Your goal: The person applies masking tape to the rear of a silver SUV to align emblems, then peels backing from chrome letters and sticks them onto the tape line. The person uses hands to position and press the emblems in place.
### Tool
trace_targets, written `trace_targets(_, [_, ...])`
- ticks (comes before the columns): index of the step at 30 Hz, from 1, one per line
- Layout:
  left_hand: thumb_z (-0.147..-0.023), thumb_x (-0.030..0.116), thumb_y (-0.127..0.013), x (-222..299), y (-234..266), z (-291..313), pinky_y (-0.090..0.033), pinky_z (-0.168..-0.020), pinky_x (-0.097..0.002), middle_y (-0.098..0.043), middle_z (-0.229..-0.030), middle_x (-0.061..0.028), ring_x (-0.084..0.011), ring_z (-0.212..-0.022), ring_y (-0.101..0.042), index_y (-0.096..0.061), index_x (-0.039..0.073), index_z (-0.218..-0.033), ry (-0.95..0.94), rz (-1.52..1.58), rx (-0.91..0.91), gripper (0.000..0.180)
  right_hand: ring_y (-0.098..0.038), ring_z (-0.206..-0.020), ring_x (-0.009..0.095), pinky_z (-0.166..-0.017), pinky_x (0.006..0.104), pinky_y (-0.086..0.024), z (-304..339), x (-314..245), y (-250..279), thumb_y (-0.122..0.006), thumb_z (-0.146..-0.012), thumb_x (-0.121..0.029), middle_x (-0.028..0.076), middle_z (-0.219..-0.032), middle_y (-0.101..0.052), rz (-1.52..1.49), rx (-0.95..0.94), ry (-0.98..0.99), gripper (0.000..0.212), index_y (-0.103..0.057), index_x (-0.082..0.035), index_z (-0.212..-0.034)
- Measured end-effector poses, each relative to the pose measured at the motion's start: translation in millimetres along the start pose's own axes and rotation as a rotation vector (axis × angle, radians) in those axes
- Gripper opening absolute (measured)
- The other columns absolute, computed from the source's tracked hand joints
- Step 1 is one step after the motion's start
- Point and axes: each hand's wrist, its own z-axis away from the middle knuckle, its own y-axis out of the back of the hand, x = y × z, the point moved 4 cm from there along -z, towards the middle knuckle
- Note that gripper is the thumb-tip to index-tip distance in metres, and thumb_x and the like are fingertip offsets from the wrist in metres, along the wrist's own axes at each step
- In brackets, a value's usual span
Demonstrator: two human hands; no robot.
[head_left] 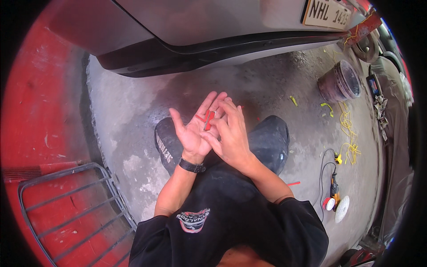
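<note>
My left hand (192, 137) is held palm up above my lap, its fingers stretched out and the thumb spread wide. Across its palm and fingers lies a small red piece with silvery edges (209, 120), whose exact kind I cannot make out. A thin red strip (200, 119) rests beside it on the fingers. From the right, my right hand (233, 138) bends over the palm, with its fingertips on the red piece. Its curled fingers partly hide the piece and the left fingertips. A black band (192, 166) circles my left wrist.
Ahead stands a silver car's lower body (213, 20) with black trim (178, 55). A dirty bucket (329, 86), yellow cord (349, 133) and an orange-black power tool (335, 193) with a white pad (342, 209) lie right. A metal rack (66, 184) leans left.
</note>
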Motion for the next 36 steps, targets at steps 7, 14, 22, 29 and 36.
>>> trace_targets(7, [-0.086,0.088,-0.043,1.5,5.3,-3.2,-0.015,-0.129,-0.0525,-0.02,-0.167,-0.0317,-0.0417,-0.156,-0.019,-0.019,-0.01,-0.16,-0.013,0.025,-0.027,0.125,-0.048,-0.138,0.047,-0.11,0.0656,-0.038,2.5,19.9,6.9,-0.078,-0.08,-0.002,0.023,-0.143,-0.051,0.027,0.004,0.002,0.031,-0.068,-0.005,-0.109])
trace_targets(14, [-0.088,0.086,-0.044,2.4,4.2,-3.5,-0.016,-0.129,-0.0524,-0.018,-0.167,-0.0316,-0.0414,-0.156,-0.02,-0.017,-0.01,-0.16,-0.003,0.078,-0.01,0.123,-0.047,-0.14,0.046,-0.112,0.062,-0.038,-4.2,18.3,5.4,-0.078,-0.079,-0.002,0.022,-0.145,-0.049,0.02,-0.096,0.055,0.026,-0.07,-0.004,-0.104])
trace_targets(22, [-0.11,0.047,-0.046,6.3,40.5,0.9,-0.057,-0.093,-0.0373,-0.065,-0.126,-0.0154,-0.0254,-0.118,-0.062,-0.055,-0.002,-0.138,-0.011,-0.226,0.311,0.057,-0.055,-0.133,0.037,-0.106,0.0463,-0.048,-3.3,27.1,9.9,-0.072,-0.089,0.002,0.019,-0.135,-0.058,-0.374,0.034,-0.077,0.017,-0.068,-0.003,-0.104])
trace_targets(29, [-0.106,0.017,-0.061,5.7,8.1,22.8,-0.045,-0.067,-0.0212,-0.065,-0.083,0.0019,-0.0049,-0.076,-0.055,-0.07,0.0,-0.114,-0.273,-1.263,0.286,0.021,-0.063,-0.115,0.017,-0.098,0.0345,-0.051,6.7,44.1,11.7,-0.064,-0.102,-0.007,0.01,-0.124,-0.068,-1.123,0.019,-0.678,0.012,-0.069,0.0,-0.11])
trace_targets(36, [-0.1,0.011,-0.067,0.7,-20.3,25.4,-0.051,-0.081,-0.0273,-0.072,-0.097,-0.0062,-0.0114,-0.09,-0.063,-0.074,-0.001,-0.106,-0.499,-1.617,0.114,0.015,-0.064,-0.093,0.009,-0.083,0.0272,-0.054,19.0,41.5,20.5,-0.061,-0.105,-0.011,0.003,-0.1,-0.068,-0.89,-0.014,-0.501,0.014,-0.065,0.002,-0.108])
